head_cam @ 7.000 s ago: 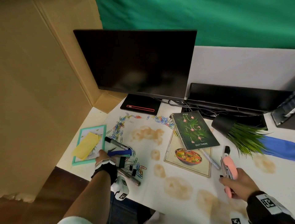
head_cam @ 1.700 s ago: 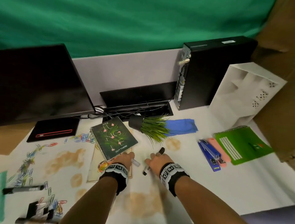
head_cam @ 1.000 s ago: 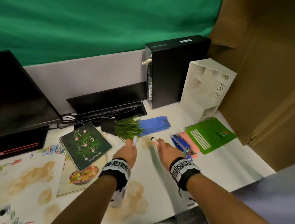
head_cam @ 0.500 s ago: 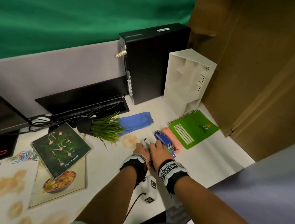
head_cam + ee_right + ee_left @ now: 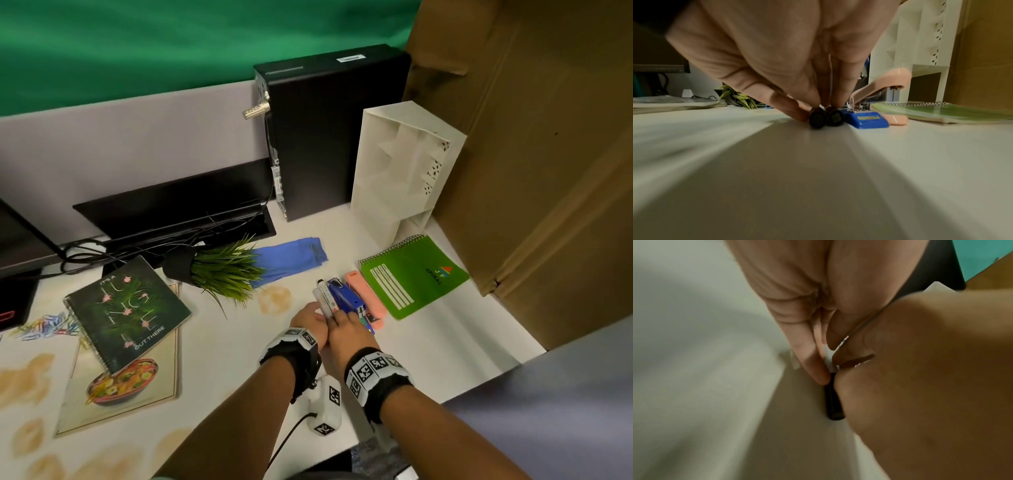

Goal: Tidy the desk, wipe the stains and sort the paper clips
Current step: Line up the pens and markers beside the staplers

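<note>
Two markers lie side by side on the white desk, right against the left side of the blue stapler. My left hand pinches the left marker's white barrel between thumb and finger; its black end sticks out toward the wrist. My right hand lies pressed beside the left one, thumb and fingers closed down over the marker ends. Colored paper clips lie at the far left. Brown stains mark the desk.
Right of the blue stapler lie a pink stapler and a green spiral notebook. A white organizer and black PC case stand behind. A tipped plant, blue cloth and dark notebook lie left.
Both hands carried the markers from the middle of the desk to the right and set them down beside the blue stapler. The view swung right with them.
</note>
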